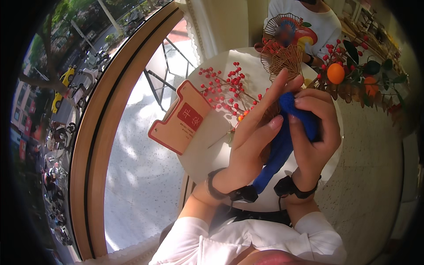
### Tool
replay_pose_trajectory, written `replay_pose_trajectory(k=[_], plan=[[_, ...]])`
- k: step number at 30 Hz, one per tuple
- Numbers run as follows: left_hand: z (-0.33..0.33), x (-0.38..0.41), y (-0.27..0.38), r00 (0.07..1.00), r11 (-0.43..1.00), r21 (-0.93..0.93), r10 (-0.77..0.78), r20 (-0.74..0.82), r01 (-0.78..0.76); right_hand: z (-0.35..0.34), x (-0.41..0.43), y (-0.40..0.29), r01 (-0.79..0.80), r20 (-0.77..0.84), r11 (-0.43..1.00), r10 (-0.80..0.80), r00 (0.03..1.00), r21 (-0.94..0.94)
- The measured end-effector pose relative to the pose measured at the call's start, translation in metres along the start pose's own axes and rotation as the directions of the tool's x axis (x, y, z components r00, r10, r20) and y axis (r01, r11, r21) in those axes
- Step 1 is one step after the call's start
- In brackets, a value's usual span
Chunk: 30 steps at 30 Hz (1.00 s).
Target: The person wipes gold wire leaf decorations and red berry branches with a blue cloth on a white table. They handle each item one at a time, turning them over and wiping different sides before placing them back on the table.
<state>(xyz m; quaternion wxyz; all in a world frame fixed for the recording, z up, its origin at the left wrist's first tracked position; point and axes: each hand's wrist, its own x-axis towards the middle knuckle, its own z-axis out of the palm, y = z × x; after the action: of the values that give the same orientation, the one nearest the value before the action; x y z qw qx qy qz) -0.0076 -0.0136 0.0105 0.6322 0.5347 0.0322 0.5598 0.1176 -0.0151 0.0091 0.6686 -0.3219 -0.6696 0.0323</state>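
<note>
A strip of bright blue, fuzzy fabric [281, 145] hangs between my two hands above a round white table [205, 165]. Its upper end is pinched between the thumb and fingers of my right hand [316, 122]. My left hand [255, 139] is beside the strip, index finger pointing up and thumb near the fabric; whether its curled fingers grip the fabric is hidden. The lower end of the strip dangles near my left wrist. Each wrist wears a dark band with a small black device.
A red-edged card [175, 132] with writing stands at the table's left. Branches of red berries [235, 81] lie behind my left hand. A brown wire-like fan-shaped object [281, 61] is farther back, before a person in a white shirt [326, 20]. Orange fruits [335, 73] with leaves are at right.
</note>
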Motion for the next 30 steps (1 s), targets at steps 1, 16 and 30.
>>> replay_pose_trajectory(k=[1,16,30], plan=[[-0.001,0.000,0.000,1.000,1.000,-0.024,-0.013,0.026,0.013,0.000,0.000,0.000,-0.008,0.003,1.000,0.008,1.000,0.014],[0.001,0.000,-0.002,1.000,0.993,-0.117,0.026,0.005,-0.025,0.004,-0.001,0.000,-0.009,-0.045,1.000,0.010,0.999,0.022],[0.002,0.000,-0.003,0.999,1.000,-0.009,0.020,-0.043,-0.020,0.003,-0.001,-0.001,-0.045,0.022,0.994,0.043,0.999,0.100]])
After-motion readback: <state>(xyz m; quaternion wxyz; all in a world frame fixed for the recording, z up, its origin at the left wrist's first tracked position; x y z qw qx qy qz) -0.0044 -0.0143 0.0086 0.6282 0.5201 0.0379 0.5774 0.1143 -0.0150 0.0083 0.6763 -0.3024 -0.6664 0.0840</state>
